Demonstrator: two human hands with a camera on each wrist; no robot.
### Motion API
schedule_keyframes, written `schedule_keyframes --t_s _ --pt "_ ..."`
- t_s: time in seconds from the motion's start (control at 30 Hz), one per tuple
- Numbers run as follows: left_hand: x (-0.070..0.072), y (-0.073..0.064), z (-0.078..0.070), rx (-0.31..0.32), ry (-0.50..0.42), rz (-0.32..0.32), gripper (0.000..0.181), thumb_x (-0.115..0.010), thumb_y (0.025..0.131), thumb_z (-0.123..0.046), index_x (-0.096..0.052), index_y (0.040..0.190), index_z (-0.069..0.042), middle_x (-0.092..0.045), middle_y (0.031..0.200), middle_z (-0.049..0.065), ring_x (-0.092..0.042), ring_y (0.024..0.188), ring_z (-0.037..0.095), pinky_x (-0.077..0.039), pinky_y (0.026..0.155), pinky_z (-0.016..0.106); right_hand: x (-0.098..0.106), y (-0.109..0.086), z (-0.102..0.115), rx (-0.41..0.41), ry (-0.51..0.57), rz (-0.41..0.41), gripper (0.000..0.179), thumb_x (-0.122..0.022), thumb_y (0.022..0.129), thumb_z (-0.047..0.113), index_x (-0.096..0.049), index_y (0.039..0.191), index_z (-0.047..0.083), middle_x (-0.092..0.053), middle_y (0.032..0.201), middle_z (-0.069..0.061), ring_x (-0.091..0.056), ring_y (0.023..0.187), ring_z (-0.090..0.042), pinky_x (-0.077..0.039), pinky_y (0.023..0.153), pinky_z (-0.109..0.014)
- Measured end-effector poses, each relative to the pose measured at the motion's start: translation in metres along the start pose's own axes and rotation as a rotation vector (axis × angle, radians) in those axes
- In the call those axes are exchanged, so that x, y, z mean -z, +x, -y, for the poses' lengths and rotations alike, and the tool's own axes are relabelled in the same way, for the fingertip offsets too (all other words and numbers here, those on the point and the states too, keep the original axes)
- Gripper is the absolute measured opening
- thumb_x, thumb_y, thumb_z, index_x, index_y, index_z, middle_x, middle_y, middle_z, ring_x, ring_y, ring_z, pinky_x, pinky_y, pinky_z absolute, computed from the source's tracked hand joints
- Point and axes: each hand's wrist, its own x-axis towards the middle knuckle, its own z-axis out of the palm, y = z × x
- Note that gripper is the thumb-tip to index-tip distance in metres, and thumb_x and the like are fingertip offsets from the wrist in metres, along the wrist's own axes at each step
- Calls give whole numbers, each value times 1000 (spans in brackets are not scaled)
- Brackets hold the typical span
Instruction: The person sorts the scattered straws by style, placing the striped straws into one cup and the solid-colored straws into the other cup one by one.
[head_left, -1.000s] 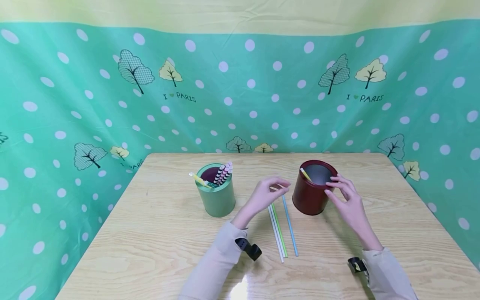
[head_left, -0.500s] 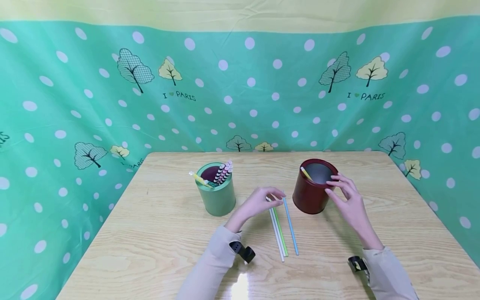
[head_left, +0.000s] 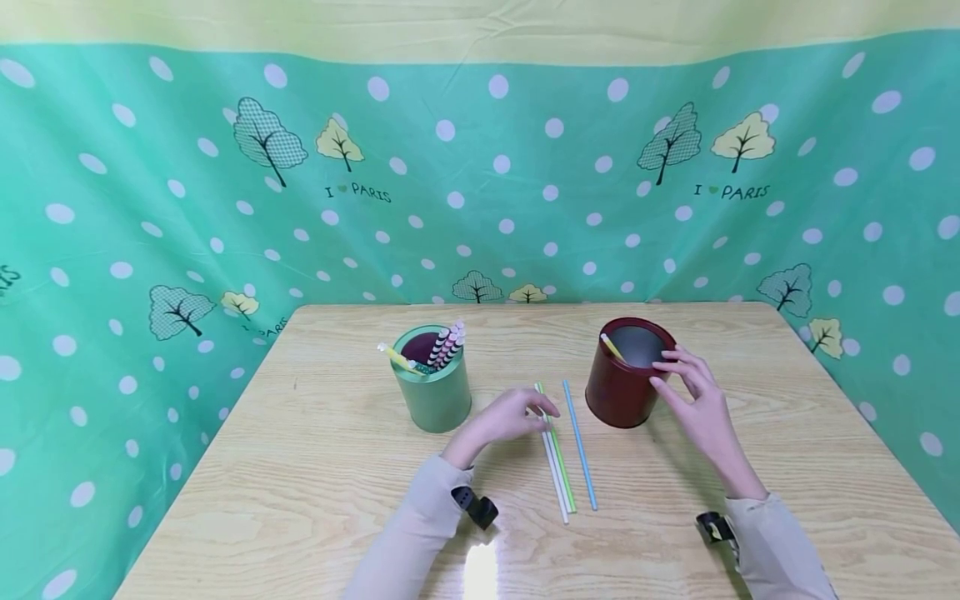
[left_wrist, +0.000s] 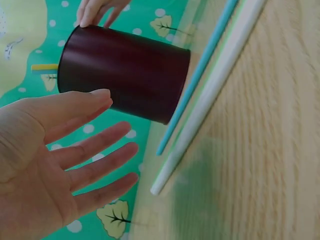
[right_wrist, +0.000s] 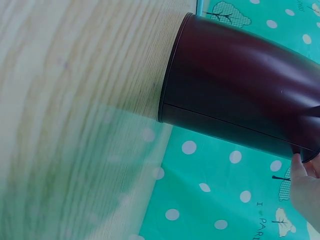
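Observation:
My left hand [head_left: 510,415] hovers over the upper ends of a white straw [head_left: 557,479] and a green straw [head_left: 564,471] lying side by side on the table. In the left wrist view its fingers [left_wrist: 102,167] are spread and hold nothing. A blue straw [head_left: 580,446] lies just right of that pair. My right hand [head_left: 701,408] holds the rim of a dark red can [head_left: 618,396], fingers over the edge and thumb outside. The can stands upright, with a yellow stick [head_left: 612,347] leaning inside. In the right wrist view, only part of that hand shows beside the can.
A green can [head_left: 438,404] stands to the left, holding several striped straws [head_left: 447,346] and a yellow stick [head_left: 396,357]. Behind the wooden table [head_left: 300,467] hangs a green dotted cloth [head_left: 502,208], which also covers both sides.
My left hand has moved left and toward me, from near the blue straw's upper end to over the white and green straws. My right hand and the dark red can have stayed put.

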Motion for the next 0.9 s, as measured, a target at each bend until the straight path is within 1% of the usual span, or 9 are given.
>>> schedule_keyframes --t_s 0.07,0.13,0.17,0.3,0.37,0.53,0.6,0.73,0.9 --pt "-1 -1 1 11 13 16 18 -64 79 -8 -66 97 -7 -64 99 4 -57 93 16 -46 79 24 0 0 0 -2 -3 1 22 -60 79 -5 -58 100 -11 -45 115 -21 -29 125 -32 -28 94 -7" --pt "-2 -1 2 9 24 34 18 -65 79 -9 -66 97 -7 -64 99 4 -57 94 15 -45 82 26 0 0 0 -1 -4 1 22 -60 80 -5 -58 100 -11 -45 115 -21 -30 127 -23 -28 94 -6" --pt "-3 -1 3 2 32 43 19 -65 79 -9 -66 97 -7 -64 99 4 -56 95 14 -45 84 27 0 0 0 0 -3 1 21 -60 80 -5 -59 100 -11 -45 115 -21 -30 127 -23 -28 94 -6" --pt "-3 -3 6 -22 73 78 19 -65 79 -8 -66 97 -7 -63 100 3 -55 97 12 -43 88 27 0 0 0 3 3 1 21 -60 79 -5 -59 100 -10 -45 115 -21 -30 126 -23 -28 94 -7" --pt "-4 -4 7 -28 85 91 18 -65 79 -8 -66 97 -8 -63 101 3 -54 99 12 -42 89 26 0 0 0 3 0 2 21 -60 79 -5 -59 100 -10 -45 115 -21 -30 125 -30 -28 94 -7" --pt "-4 -5 9 -27 123 114 18 -65 79 -9 -66 97 -11 -61 103 2 -53 101 12 -39 90 22 0 -1 0 -4 -6 6 22 -60 80 -3 -59 101 -10 -45 117 -21 -30 127 -18 -28 94 -7" --pt "-5 -5 10 -34 144 120 19 -65 78 -10 -66 97 -11 -61 104 2 -52 103 13 -38 91 22 0 -1 0 -9 -5 8 22 -60 80 -3 -59 102 -10 -45 117 -21 -30 127 -19 -28 94 -7" --pt "-5 -6 9 -66 188 133 19 -64 78 -9 -66 97 -10 -61 105 3 -52 103 14 -39 91 22 0 -1 0 -13 -1 11 23 -60 81 -2 -58 102 -10 -45 117 -21 -29 126 -26 -28 95 -7" --pt "-6 -6 9 -102 224 144 19 -64 78 -7 -66 96 -8 -61 100 3 -53 99 14 -39 89 21 1 -1 0 -15 0 13 23 -60 81 -2 -58 102 -10 -45 117 -21 -29 127 -26 -27 95 -8"
